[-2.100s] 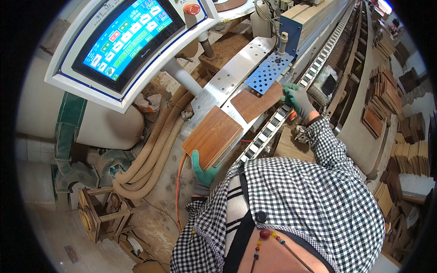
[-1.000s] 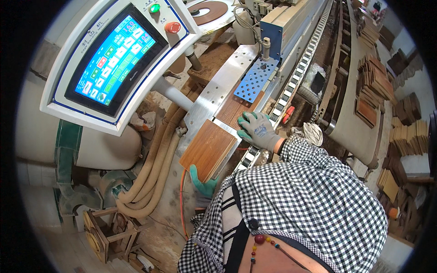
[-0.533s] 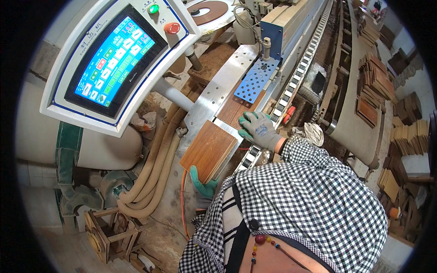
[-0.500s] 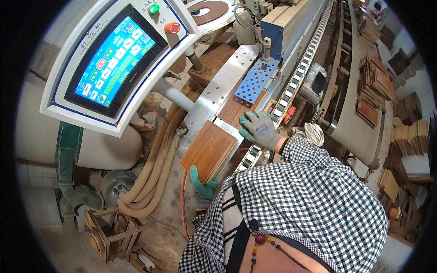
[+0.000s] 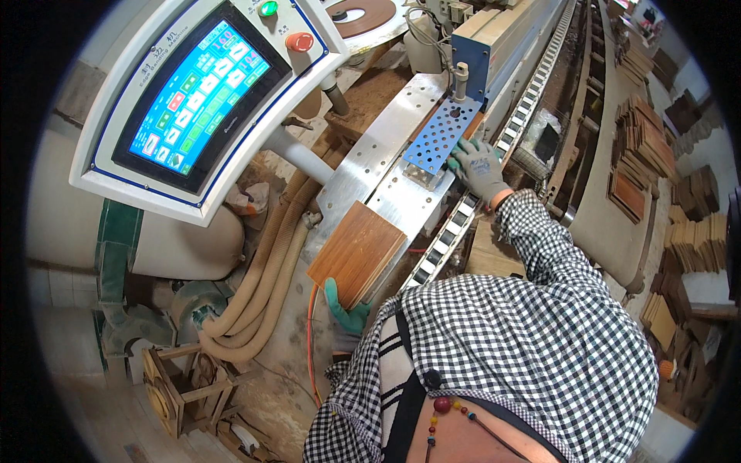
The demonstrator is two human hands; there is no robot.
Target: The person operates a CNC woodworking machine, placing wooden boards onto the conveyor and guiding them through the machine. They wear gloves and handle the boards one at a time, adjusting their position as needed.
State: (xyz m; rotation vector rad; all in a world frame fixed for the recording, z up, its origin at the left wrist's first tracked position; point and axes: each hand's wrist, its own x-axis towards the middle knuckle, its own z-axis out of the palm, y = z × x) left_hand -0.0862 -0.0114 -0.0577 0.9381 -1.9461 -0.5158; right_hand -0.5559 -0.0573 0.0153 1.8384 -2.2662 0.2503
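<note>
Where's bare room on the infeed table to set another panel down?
Bare metal shows on the steel infeed table between the wood panels in the left hand and the blue perforated plate. It is crowded near the right hand by the conveyor chain.

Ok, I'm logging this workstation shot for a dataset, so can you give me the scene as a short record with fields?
setting: woodworking machine with a metal feed table
left hand: left hand in a green glove, gripping the near end of a stack of wood panels
right hand: right hand in a grey and green glove, resting beside the blue perforated plate
controls: touchscreen panel with a green button and a red button
nearby: beige hoses; piles of wood pieces at right
</note>
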